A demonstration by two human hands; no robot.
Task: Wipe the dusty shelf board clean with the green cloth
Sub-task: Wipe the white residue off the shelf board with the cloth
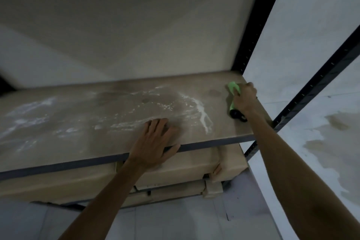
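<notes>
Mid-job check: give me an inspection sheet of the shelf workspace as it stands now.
Surface: shelf board, tan, white dust streaks across its middle and left; right end looks cleaner.
Job's things: green cloth bunched near the board's far right corner, under the right hand.
Clutter: small dark item by the right wrist, unclear what.
Hands: left hand rests flat on the board's front edge; right hand grips the cloth.
Cables: nothing seen.
Surroundings: black metal uprights at right; paper-wrapped packages on the level below; stained pale floor.
</notes>
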